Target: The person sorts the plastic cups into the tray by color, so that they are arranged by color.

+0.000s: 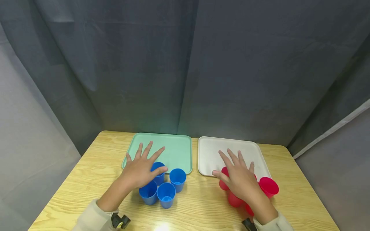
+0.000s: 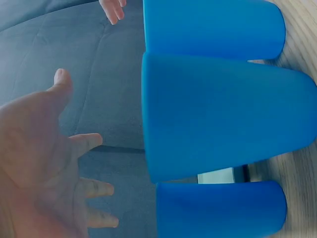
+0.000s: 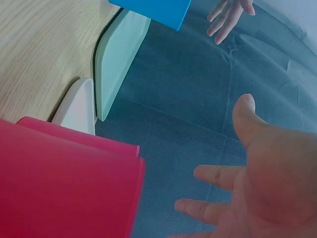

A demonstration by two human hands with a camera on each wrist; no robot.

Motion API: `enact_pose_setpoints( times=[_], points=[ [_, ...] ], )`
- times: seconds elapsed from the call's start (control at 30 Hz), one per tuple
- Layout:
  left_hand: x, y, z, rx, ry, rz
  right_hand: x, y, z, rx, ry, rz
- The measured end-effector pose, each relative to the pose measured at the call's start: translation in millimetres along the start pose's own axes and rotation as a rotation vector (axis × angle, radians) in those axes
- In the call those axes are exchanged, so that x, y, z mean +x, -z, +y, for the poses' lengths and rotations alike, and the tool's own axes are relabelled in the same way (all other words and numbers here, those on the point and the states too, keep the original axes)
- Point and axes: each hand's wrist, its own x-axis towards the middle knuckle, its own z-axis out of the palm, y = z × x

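Note:
My left hand (image 1: 140, 170) is spread flat above several blue cups (image 1: 166, 195), fingers straight and apart. In the left wrist view the palm faces the blue cups (image 2: 218, 114), with a gap between hand and rims. My right hand (image 1: 240, 179) hovers the same way over several red cups (image 1: 268, 186), partly covering them in the head view. The right wrist view shows its spread fingers (image 3: 213, 173) beside and above the red cups (image 3: 64, 183), holding nothing. All the cups stand upright on the table, mouths up.
Behind the blue cups lies a mint green tray (image 1: 176, 150); a white tray (image 1: 208, 154) lies to its right, behind the red cups. Both rest on the wooden table (image 1: 98, 160). Grey curtains (image 1: 144, 64) hang beyond the back edge and at both sides.

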Motion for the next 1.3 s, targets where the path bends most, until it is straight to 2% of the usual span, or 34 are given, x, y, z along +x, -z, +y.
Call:
enact_pose_setpoints(
  times=[0.47, 0.77, 1.1, 1.3],
  points=[
    [-3.7, 7.7, -20.1, -0.063, -0.018, -0.023, -8.5, 3.4, 13.8, 0.072, -0.018, -0.016],
    [-8.1, 12.8, -32.5, -0.090, 0.007, -0.026, -17.0, 10.6, 21.4, 0.079, -0.023, -0.026],
    [-9.5, 12.6, -51.4, -0.094, 0.039, -0.006, -25.2, 15.8, 31.7, 0.100, -0.051, -0.030],
    [-11.4, 15.6, -58.6, -0.129, 0.053, 0.008, -29.9, 17.0, 39.7, 0.103, -0.058, -0.023]
  ],
)
